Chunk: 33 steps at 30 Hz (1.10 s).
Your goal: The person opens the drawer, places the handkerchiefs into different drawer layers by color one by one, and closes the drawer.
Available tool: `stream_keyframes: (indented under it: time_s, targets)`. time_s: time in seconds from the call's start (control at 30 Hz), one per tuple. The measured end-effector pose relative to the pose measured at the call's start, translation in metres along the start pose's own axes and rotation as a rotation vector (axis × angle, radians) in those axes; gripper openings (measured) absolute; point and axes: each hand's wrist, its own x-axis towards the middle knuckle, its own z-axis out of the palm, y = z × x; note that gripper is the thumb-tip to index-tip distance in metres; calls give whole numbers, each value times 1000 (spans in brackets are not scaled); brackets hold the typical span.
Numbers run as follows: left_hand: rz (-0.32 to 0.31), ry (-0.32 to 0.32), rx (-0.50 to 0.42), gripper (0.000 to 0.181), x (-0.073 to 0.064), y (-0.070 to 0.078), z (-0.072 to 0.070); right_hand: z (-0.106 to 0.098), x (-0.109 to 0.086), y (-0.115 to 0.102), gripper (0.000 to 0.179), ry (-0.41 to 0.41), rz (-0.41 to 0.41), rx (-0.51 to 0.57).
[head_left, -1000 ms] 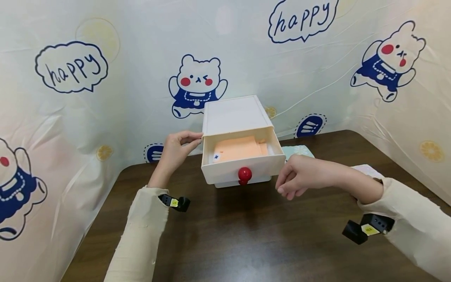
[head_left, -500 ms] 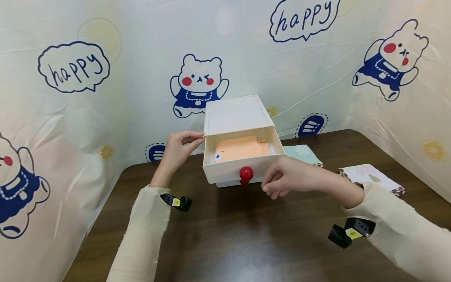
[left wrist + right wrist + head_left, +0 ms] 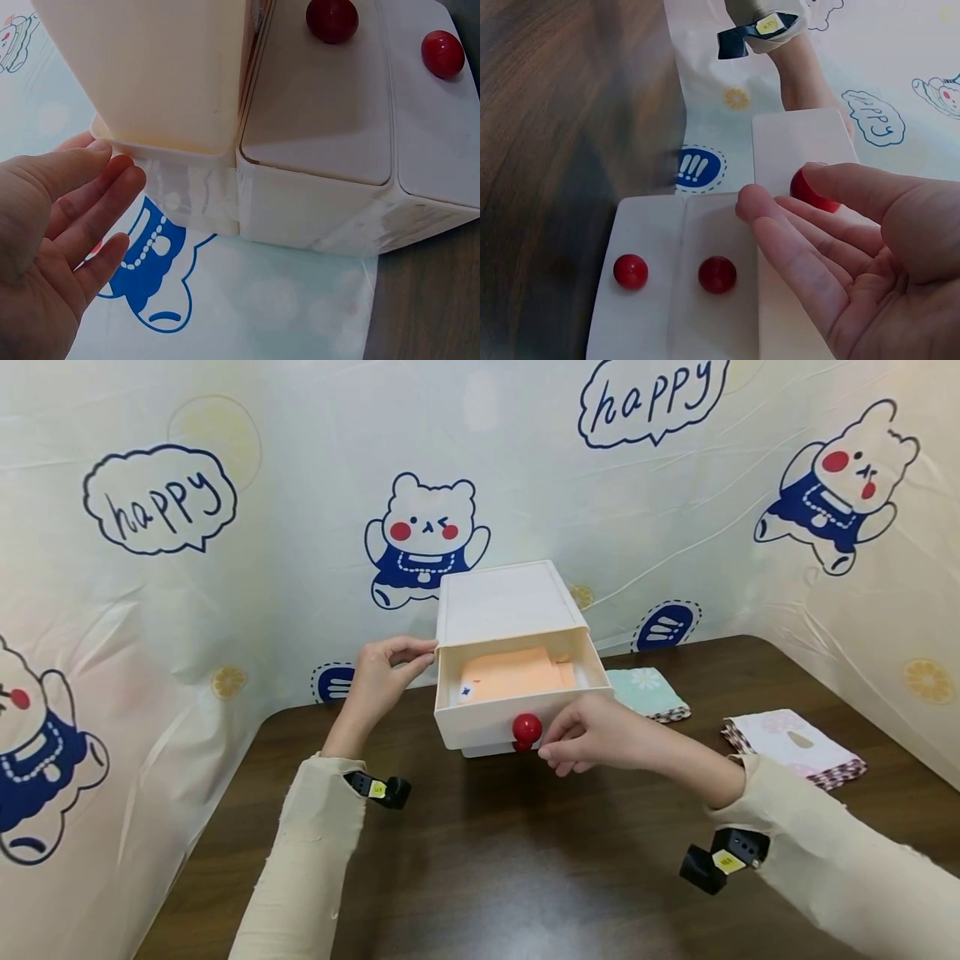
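A white drawer cabinet (image 3: 510, 602) stands at the back of the table, its top drawer (image 3: 480, 727) pulled out with an orange folded cloth (image 3: 513, 672) inside. At the cabinet's front left edge, my left hand (image 3: 378, 681) pinches the rim between thumb and index finger; the left wrist view shows its other fingers (image 3: 105, 259) free. My right hand (image 3: 592, 735) is just right of the top drawer's red knob (image 3: 527, 728), fingers loosely bent with nothing between them. In the right wrist view the thumb overlaps that knob (image 3: 810, 191).
Two lower drawers with red knobs (image 3: 717, 274) are closed. To the cabinet's right lie a folded mint cloth (image 3: 645, 691) and a folded white cloth (image 3: 795, 743) with a checked edge. A printed curtain (image 3: 300, 543) hangs behind the brown table (image 3: 465, 860).
My right hand has moved left along the drawer front toward the red knob, uncovering the mint and white cloths. The left hand keeps its place at the cabinet edge.
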Motion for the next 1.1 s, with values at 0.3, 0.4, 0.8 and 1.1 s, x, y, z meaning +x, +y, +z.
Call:
stream_keyframes:
  time_s: [0.3, 0.4, 0.8, 1.1]
  targets:
    - [12, 5, 9, 20, 0, 0, 1, 2, 6, 0, 23, 38, 30, 21]
    - [17, 7, 12, 20, 0, 0, 1, 2, 7, 1, 23, 50, 26, 19]
    - [21, 9, 11, 20, 0, 2, 1, -3, 13, 2, 22, 62, -22, 12]
    - [12, 3, 21, 20, 1, 3, 0, -11, 24, 8, 22, 81, -72, 8]
